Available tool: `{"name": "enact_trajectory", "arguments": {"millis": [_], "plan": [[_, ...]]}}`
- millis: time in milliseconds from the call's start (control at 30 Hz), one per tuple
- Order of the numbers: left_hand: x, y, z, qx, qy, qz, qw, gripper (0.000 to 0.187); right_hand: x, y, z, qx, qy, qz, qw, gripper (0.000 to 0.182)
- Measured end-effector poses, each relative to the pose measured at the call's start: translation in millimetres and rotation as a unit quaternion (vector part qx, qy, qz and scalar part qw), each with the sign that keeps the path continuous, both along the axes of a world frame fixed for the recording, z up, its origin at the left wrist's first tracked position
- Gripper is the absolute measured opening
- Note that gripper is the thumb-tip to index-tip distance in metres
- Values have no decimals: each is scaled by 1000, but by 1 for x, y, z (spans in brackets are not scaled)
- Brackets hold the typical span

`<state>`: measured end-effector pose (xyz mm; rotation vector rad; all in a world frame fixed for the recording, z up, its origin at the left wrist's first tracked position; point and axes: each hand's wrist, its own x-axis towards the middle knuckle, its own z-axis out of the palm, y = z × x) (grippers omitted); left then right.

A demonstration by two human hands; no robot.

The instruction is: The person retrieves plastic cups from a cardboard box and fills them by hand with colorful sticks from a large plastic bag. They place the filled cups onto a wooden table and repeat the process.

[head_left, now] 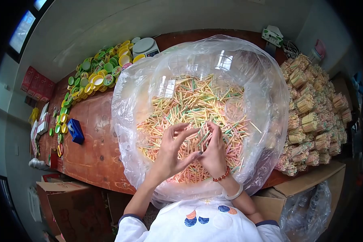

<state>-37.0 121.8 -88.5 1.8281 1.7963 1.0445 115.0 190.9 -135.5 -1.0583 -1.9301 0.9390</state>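
Note:
A large clear plastic bag (130, 117) lies spread open on the table, with a heap of thin pastel sticks (189, 101) in pink, yellow and green inside it. Over the near half of this heap are both my hands. My left hand (174, 150) has its fingers curved and spread apart, its thumb reaching toward the right hand. Several sticks (206, 138) stand in my right hand (214, 155), whose fingers close around them. A red bead bracelet and a pale bangle circle that wrist. Clear plastic containers (164, 87) rest among the sticks and along the bag's far side.
Bundled sticks (310, 121) are piled high at the right. Yellow and green small tubs (97, 78) cover the far left, near a white scale (146, 47). A blue tape dispenser (75, 131) stands on the red-brown table (97, 157). Cardboard boxes (78, 209) flank me below.

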Motion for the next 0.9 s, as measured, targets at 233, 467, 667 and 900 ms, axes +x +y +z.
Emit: {"name": "enact_trajectory", "arguments": {"millis": [233, 467, 667, 900], "plan": [[3, -4, 4, 44, -25, 47, 998, 36, -2, -5, 7, -72, 43, 2, 996, 94], [-4, -4, 8, 28, 61, 10, 998, 31, -1, -10, 6, -24, 33, 4, 999, 97], [2, -3, 15, 26, 33, -19, 999, 31, -2, -12, 8, 32, 32, 18, 999, 93], [6, -5, 8, 16, 113, -64, 991, 34, 1, -12, 7, -6, 3, 13, 1000, 91]]}}
